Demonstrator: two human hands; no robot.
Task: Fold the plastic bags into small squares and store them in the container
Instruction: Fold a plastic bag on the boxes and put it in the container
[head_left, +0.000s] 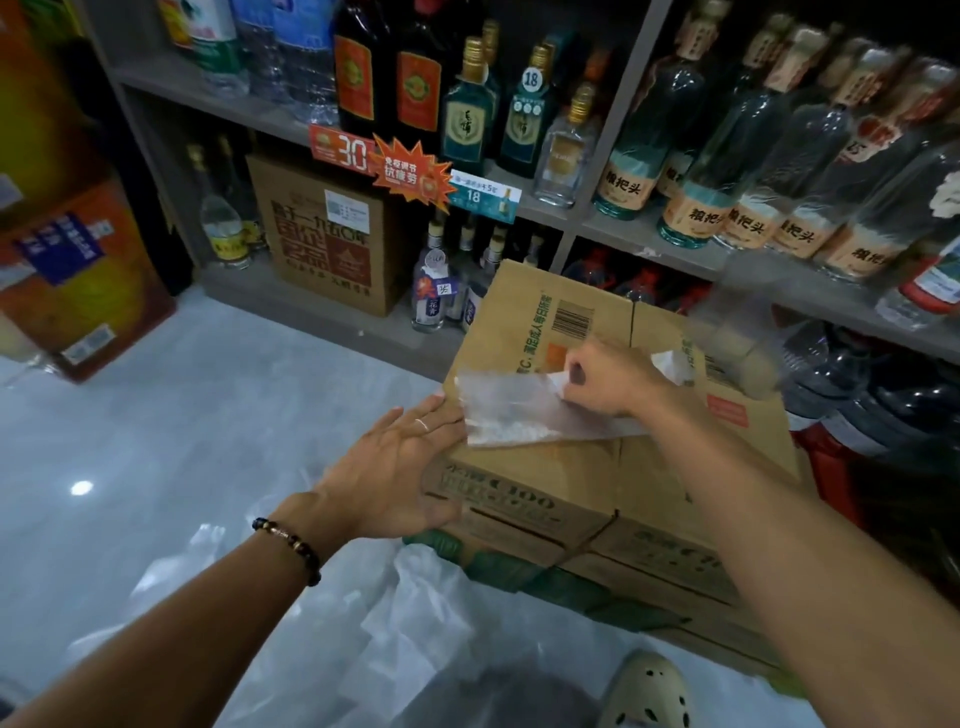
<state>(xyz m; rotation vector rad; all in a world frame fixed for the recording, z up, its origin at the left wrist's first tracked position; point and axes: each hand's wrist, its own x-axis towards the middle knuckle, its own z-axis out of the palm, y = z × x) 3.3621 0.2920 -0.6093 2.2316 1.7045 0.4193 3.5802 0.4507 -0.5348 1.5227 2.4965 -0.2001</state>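
Loose plastic bags (415, 613) wait on the floor. On the cardboard box (597, 467), the left hand (395, 467) lies flat and open, pinning a folded bag (524, 410) while the right hand (608, 379) fingers pinch its edge, likely to crease it. No container identifiable.

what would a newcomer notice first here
Two bare hands working a clear plastic bag flat on a cardboard box at centre: the left hand lies open at the bag's near edge while the right hand pinches a fold. Behind them, shelves crowded with bottles and orange price tags fill the background. More loose bags lie on the pale floor in front of the box.
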